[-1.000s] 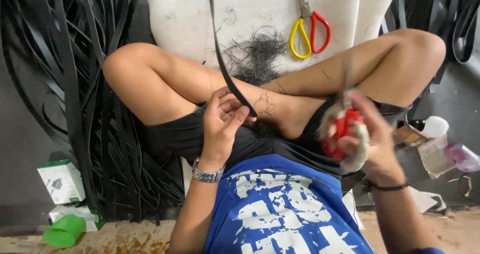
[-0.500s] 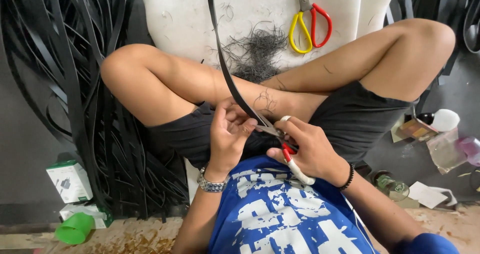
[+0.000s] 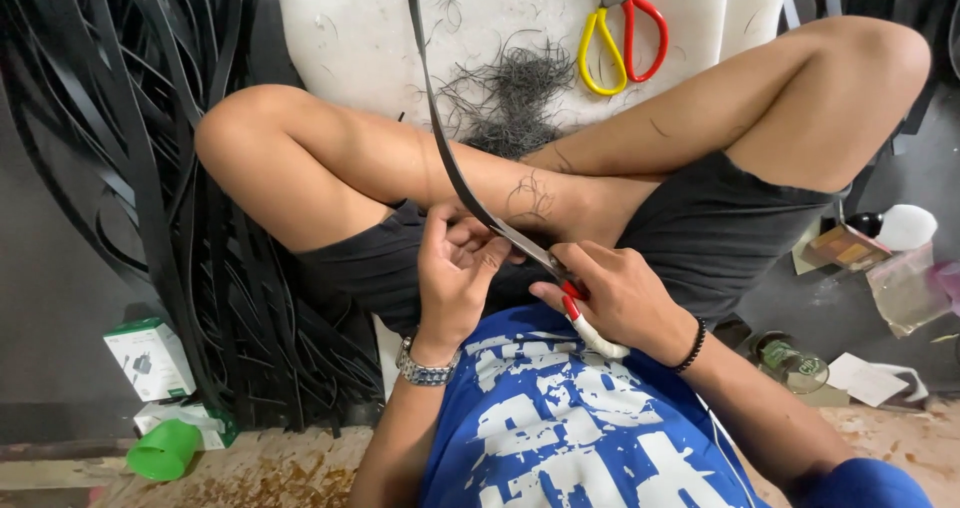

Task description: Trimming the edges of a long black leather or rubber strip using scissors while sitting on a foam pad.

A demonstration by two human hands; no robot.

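1. While the person sits cross-legged, the left hand (image 3: 455, 268) pinches a long black strip (image 3: 440, 138) between thumb and fingers just above the lap.
2. Beside it, the right hand (image 3: 620, 293) is closed around a cutting tool with a red and white handle (image 3: 585, 323); the blade end meets the strip where the left fingers grip it.
3. Containers are few: a green cup (image 3: 165, 450) lies on its side on the floor at lower left, and whether anything is in it cannot be told; a small white and green box (image 3: 150, 358) stands closed just above it.
4. At far right a clear plastic bag (image 3: 905, 288) lies among papers; its contents are unclear.
5. From the hands the strip runs up and slightly left, away from the person, and passes out of the top edge; its long axis lies nearly along the line of sight, slightly curved.
6. It crosses the left shin and a white board (image 3: 360, 38), which bears a tuft of thin black shavings (image 3: 515, 93).
7. Scissors with one yellow and one red loop (image 3: 620, 28) lie on the board, handles toward the person.
8. A heap of black strips (image 3: 150, 168) covers the floor at left.
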